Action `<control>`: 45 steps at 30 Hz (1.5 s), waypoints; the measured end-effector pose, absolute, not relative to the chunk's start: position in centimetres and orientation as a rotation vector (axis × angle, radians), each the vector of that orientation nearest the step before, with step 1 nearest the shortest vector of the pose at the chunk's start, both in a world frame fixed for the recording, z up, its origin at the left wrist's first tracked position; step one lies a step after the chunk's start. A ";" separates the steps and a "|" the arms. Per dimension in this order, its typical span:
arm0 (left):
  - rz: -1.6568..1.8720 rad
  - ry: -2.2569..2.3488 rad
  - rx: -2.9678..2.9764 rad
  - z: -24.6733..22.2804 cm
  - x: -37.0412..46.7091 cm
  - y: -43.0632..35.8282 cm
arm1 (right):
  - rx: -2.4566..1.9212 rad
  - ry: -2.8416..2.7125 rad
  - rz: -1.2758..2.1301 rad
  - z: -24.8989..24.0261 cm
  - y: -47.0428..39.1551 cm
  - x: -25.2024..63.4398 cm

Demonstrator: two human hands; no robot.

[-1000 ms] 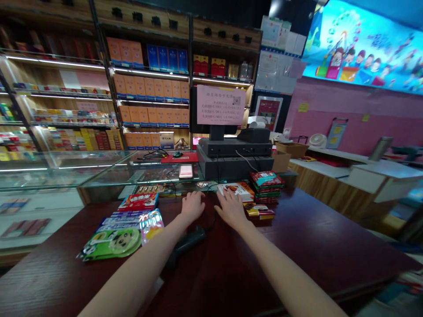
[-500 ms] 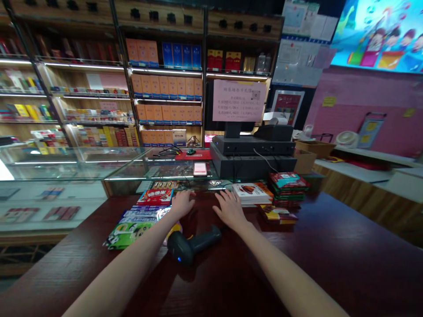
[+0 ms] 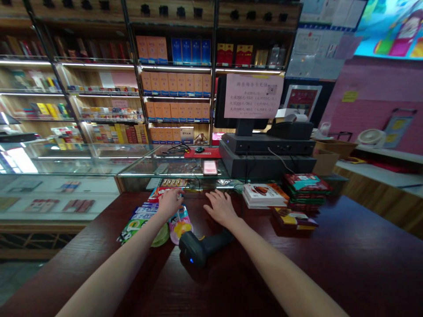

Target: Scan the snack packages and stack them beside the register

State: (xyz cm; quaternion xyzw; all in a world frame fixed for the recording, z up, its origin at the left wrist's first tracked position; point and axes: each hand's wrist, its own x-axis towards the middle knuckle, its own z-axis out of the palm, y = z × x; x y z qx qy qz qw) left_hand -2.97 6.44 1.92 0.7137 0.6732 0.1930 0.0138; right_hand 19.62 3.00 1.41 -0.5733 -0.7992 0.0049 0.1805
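My left hand (image 3: 169,204) reaches over the red snack packet (image 3: 157,192), its fingers apart and slightly bent; whether it touches the packet I cannot tell. Under and beside that wrist lie green and purple snack bags (image 3: 135,223) and a pink pouch (image 3: 180,225) with a yellow picture. My right hand (image 3: 220,208) is spread palm down on the dark red wooden table (image 3: 264,268), with nothing in it. Between my forearms a black barcode scanner (image 3: 194,248) lies on its side, a blue light glowing on its head.
To the right of my right hand sit white boxes (image 3: 264,196), a yellow-and-brown packet (image 3: 295,219) and a stack of red-and-green packets (image 3: 306,189). Behind them stands a cash register (image 3: 267,165) with a screen. A glass display case (image 3: 139,165) borders the table's far edge.
The view has shifted, so the scene sits farther right. My left hand has moved left from the table's middle to above the red packet, uncovering the pink pouch. My right hand stays spread.
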 end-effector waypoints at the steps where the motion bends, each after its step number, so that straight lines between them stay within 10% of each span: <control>1: 0.610 2.115 2.226 1.9 -3.5 6.4 | -1.610 -2.266 0.039 1.5 3.1 19.2; 45: 0.286 2.416 2.179 0.0 -11.4 4.4 | -1.303 -2.605 0.206 1.1 5.6 10.2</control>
